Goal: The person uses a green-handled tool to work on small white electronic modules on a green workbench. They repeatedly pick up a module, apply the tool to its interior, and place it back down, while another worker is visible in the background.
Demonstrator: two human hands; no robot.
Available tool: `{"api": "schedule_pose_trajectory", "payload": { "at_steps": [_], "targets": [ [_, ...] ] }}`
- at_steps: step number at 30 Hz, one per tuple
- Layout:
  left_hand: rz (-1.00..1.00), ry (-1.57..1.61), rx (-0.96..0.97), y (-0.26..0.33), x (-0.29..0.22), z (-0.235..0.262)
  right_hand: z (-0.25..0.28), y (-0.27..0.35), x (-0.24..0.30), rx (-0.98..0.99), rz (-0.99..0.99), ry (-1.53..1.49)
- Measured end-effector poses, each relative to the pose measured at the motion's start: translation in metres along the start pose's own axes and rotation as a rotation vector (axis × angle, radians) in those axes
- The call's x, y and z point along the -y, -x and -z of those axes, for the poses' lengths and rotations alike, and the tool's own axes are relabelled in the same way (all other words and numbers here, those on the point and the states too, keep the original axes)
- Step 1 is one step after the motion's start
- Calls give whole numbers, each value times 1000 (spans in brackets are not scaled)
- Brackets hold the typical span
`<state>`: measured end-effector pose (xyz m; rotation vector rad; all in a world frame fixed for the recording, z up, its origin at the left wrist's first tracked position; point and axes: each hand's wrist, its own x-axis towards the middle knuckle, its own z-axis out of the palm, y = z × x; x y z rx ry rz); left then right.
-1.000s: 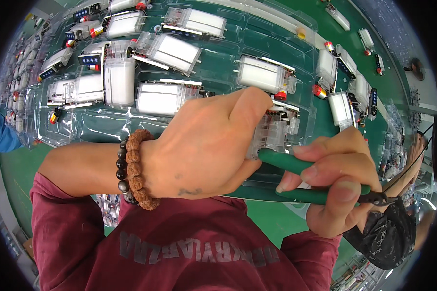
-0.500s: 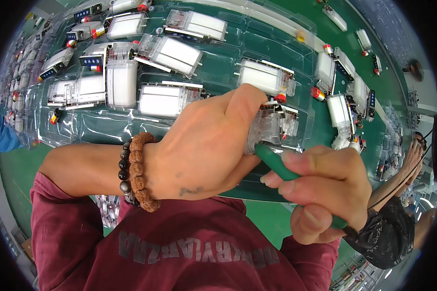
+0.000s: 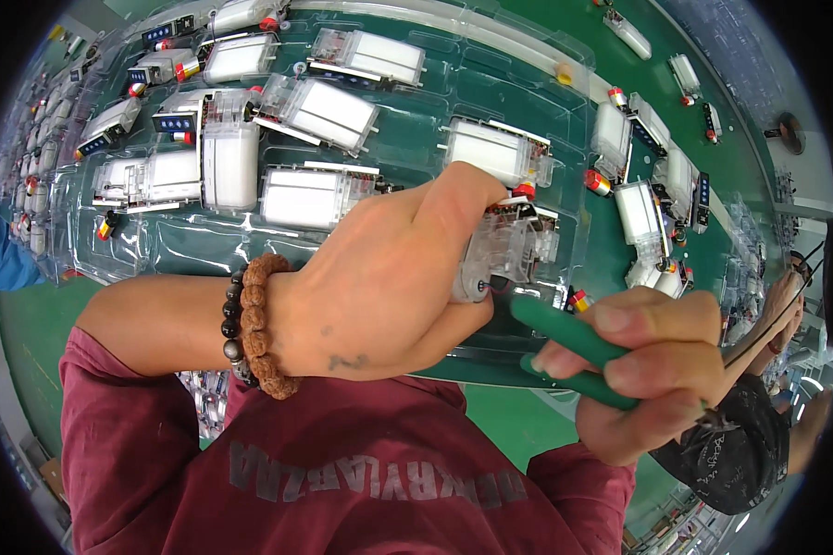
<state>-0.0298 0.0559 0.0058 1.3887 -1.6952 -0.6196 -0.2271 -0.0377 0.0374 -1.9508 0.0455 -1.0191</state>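
Note:
My left hand (image 3: 398, 268) is closed around a small clear plastic device housing (image 3: 502, 248) with circuit parts at its far right side. The thumb and knuckles hide much of its left side, and a dark wire shows at its near edge. In my right hand (image 3: 662, 361) is a pair of green-handled pliers (image 3: 574, 333). Two rounded handle ends, spread apart, point toward the housing with a small gap between. The dark end of the tool sticks out at the lower right, small and blurred.
Clear plastic trays (image 3: 194, 245) hold several similar devices with white blocks, such as one (image 3: 486, 153) just beyond my left hand. More units (image 3: 643, 213) lie on the green table at the right. Another person's arm (image 3: 777, 319) shows at the far right.
My right hand has drawn the pliers back toward the lower right, off the housing's near edge. The handles now show spread apart. My left hand has shifted slightly left with the housing.

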Motion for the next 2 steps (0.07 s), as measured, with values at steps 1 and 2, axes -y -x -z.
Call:
{"api": "schedule_pose_trajectory", "payload": {
  "at_steps": [1, 2],
  "targets": [
    [-6, -6, 2, 0, 0, 0, 0, 0, -1, 36, 3, 33],
    [-14, -10, 4, -1, 0, 1, 1, 1, -1, 34, 1, 37]
  ]
}}
